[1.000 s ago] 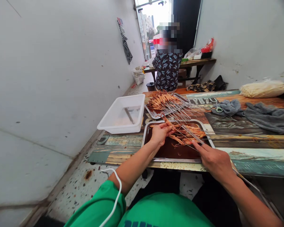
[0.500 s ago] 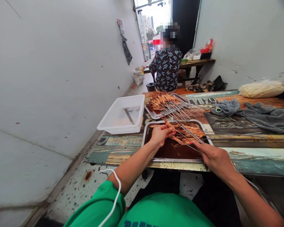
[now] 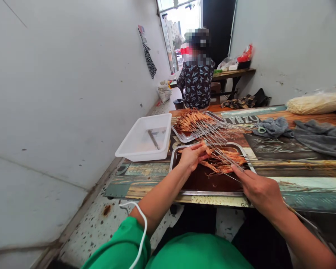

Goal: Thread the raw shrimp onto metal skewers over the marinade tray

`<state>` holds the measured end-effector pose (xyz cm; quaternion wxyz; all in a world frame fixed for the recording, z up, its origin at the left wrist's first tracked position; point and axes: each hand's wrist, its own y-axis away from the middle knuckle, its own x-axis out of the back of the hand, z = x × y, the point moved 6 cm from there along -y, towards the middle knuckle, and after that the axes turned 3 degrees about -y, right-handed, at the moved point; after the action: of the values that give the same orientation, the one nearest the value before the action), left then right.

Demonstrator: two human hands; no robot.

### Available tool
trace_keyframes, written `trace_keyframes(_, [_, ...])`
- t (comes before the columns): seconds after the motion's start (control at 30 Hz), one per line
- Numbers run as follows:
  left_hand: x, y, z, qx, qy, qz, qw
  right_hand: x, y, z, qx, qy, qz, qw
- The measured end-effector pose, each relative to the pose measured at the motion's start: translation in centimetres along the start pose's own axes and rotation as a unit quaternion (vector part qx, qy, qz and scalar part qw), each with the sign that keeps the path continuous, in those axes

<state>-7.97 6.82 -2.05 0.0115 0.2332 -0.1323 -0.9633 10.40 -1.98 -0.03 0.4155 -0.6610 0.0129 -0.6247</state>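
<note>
My left hand (image 3: 194, 157) pinches a reddish-brown piece of meat (image 3: 205, 146) over the near metal tray (image 3: 212, 193). My right hand (image 3: 259, 188) is closed around thin metal skewers (image 3: 226, 158), whose shafts run up and left toward the piece. Whether a tip has gone into it, I cannot tell. More long meat pieces (image 3: 224, 164) with stringy ends lie in dark liquid in this tray. Behind it, a second metal tray (image 3: 182, 139) bears a heap of skewered meat (image 3: 193, 120), the bare skewer ends (image 3: 212, 130) fanned out to the right.
A white plastic tub (image 3: 140, 154) with a metal tool (image 3: 153, 139) inside stands left of the trays. Grey cloths (image 3: 319, 138) and a bag of pale long strands (image 3: 315, 103) lie at right. Ahead, a person in a patterned top (image 3: 197, 84) sits facing away.
The meat piece in my left hand now shows less of its length above the fingers. Both hands stay over the near tray, and the whole view has shifted slightly.
</note>
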Motion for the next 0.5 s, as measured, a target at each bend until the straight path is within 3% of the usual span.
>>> trace_keyframes(0.17, [0.55,-0.44,-0.58,0.040,0.009,0.004,0.999,-0.02,-0.19,-0.11,0.007,-0.007,-0.009,1.000])
trace_keyframes(0.5, [0.65,-0.28,-0.86,0.040,0.028,0.007,0.999,-0.28,0.26,0.01,-0.006,-0.058,0.023,0.998])
